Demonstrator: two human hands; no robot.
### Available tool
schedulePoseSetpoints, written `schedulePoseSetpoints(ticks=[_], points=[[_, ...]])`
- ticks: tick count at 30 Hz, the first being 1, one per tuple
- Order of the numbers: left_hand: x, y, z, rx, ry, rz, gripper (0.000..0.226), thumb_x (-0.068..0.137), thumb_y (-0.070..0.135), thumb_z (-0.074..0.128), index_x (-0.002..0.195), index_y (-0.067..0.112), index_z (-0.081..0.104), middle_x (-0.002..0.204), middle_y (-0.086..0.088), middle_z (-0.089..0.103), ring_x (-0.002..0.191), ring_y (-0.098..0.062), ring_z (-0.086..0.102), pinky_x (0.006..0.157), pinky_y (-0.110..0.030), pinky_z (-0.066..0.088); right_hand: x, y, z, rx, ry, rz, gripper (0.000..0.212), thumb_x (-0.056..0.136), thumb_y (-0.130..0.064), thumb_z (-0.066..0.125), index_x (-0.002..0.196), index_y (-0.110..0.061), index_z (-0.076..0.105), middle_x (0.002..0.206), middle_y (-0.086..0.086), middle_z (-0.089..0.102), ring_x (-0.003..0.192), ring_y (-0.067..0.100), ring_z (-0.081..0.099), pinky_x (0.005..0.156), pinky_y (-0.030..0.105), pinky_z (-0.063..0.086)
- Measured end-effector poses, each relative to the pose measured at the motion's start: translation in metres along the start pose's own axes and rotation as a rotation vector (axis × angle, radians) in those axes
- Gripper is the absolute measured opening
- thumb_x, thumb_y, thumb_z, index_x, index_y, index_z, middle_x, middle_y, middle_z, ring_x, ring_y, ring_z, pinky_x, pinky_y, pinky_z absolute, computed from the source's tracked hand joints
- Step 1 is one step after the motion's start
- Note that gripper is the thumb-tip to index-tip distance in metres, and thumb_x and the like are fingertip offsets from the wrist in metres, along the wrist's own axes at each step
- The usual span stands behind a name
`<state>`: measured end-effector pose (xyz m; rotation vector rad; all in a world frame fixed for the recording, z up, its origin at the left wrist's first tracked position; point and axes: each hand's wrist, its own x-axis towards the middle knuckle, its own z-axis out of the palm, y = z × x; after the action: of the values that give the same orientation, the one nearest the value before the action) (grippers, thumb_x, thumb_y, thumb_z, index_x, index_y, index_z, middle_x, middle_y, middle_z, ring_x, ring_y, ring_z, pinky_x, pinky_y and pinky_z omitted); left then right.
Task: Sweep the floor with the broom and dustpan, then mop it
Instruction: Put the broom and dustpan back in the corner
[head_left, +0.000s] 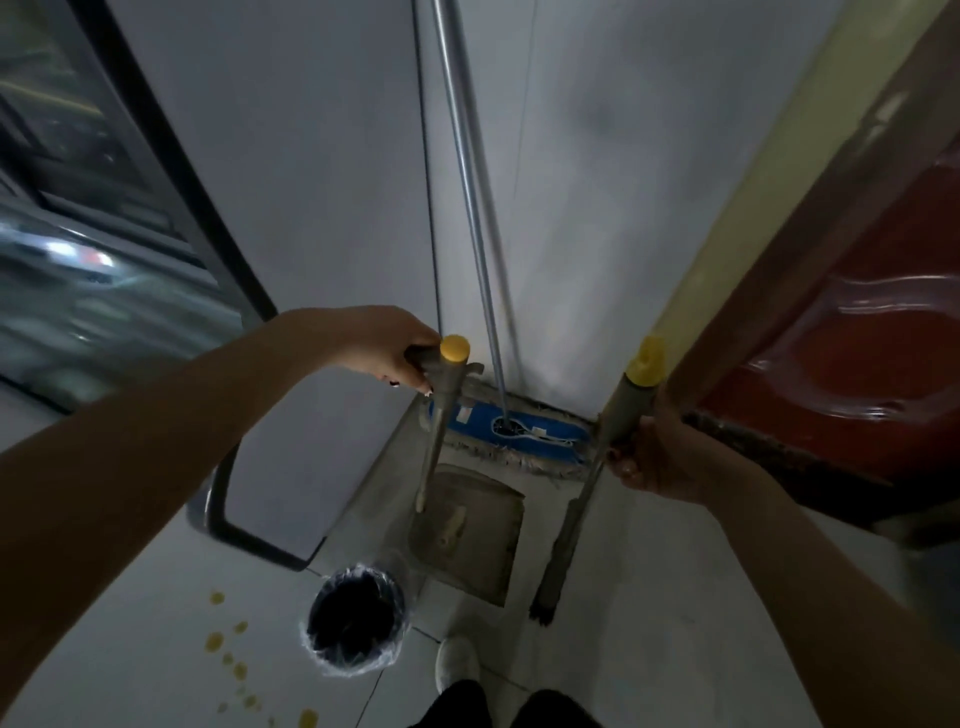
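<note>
Indoors, a person stands on a pale tiled floor (675, 623), one white shoe (457, 662) and dark trouser legs showing at the bottom edge of the frame. Yellow scraps (214, 642) lie scattered on the tiles at lower left, just beside a small bin (358, 671) lined with a clear bag at lower centre. Above the bin, the grey dustpan (467, 535) sits with its tray close to the floor, and the broom (558, 561) angles down beside it at centre right; whether either touches the tiles cannot be told. The left hand (382, 348) is wrapped round the top of the dustpan's yellow-capped handle, and the right hand (660, 457) is curled round the broom's grey shaft, just below its yellow tip. Farther back, a flat mop (519, 431) with a blue head leans in the corner, its metal pole running up the white wall to the top of the frame, with a red door (857, 338) at right and a dark window (78, 208) at upper left. The sweeping step appears to be only starting: both tools are in hand, the scraps are unswept and the mop is untouched. The next move likely calls for turning toward lower left, setting the pan's lip flat by the scraps and drawing the bristles toward it.
</note>
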<state>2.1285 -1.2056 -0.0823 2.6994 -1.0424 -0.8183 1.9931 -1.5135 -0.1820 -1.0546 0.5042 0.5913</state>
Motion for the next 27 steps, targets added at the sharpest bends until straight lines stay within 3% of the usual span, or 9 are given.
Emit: schedulePoseSetpoints(ticks=[4, 10, 13, 20, 27], points=[[0.019, -0.032, 0.009, 0.108, 0.007, -0.022, 0.039, 0.083, 0.038, 0.066, 0.114, 0.015, 0.057, 0.097, -0.003, 0.066, 0.081, -0.013, 0.054, 0.071, -0.025, 0.037, 0.048, -0.013, 0.012, -0.016, 0.036, 0.046, 0.08, 0.06, -0.074, 0.036, 0.099, -0.006, 0.052, 0.063, 0.013, 0.058, 0.04, 0.016, 0.052, 0.041, 0.02, 0.048], [0.048, -0.079, 0.021, 0.446, 0.109, -0.042, 0.039, 0.086, 0.052, 0.054, 0.113, 0.023, 0.052, 0.107, 0.004, 0.064, 0.102, -0.016, 0.058, 0.078, -0.026, 0.033, 0.122, -0.033, 0.028, -0.01, 0.039, 0.121, 0.079, 0.058, -0.076, 0.043, 0.091, -0.005, 0.054, 0.065, 0.015, 0.057, 0.038, 0.015, 0.052, 0.039, 0.02, 0.048], [0.06, -0.094, 0.029, 0.459, 0.043, -0.132, 0.038, 0.088, 0.049, 0.053, 0.118, 0.027, 0.049, 0.116, 0.007, 0.061, 0.11, -0.017, 0.053, 0.092, -0.034, 0.033, 0.16, -0.037, 0.035, 0.063, -0.028, 0.168, 0.069, 0.061, -0.07, 0.046, 0.089, -0.008, 0.051, 0.061, 0.015, 0.057, 0.038, 0.016, 0.054, 0.039, 0.021, 0.048], [0.09, -0.119, 0.053, 0.483, -0.121, -0.25, 0.029, 0.093, 0.037, 0.049, 0.12, 0.028, 0.049, 0.121, 0.006, 0.057, 0.116, -0.019, 0.049, 0.099, -0.036, 0.028, 0.239, -0.038, 0.059, 0.141, -0.09, 0.253, 0.065, 0.061, -0.063, 0.059, 0.093, -0.006, 0.05, 0.063, 0.012, 0.054, 0.044, 0.017, 0.056, 0.042, 0.023, 0.05], [0.108, -0.168, 0.052, 0.395, -0.134, -0.345, 0.031, 0.092, 0.037, 0.052, 0.121, 0.025, 0.05, 0.121, 0.001, 0.056, 0.115, -0.022, 0.049, 0.1, -0.035, 0.03, 0.313, -0.007, 0.103, 0.139, -0.087, 0.254, 0.054, 0.076, -0.06, 0.053, 0.092, -0.009, 0.049, 0.06, 0.009, 0.052, 0.046, 0.015, 0.056, 0.042, 0.022, 0.05]])
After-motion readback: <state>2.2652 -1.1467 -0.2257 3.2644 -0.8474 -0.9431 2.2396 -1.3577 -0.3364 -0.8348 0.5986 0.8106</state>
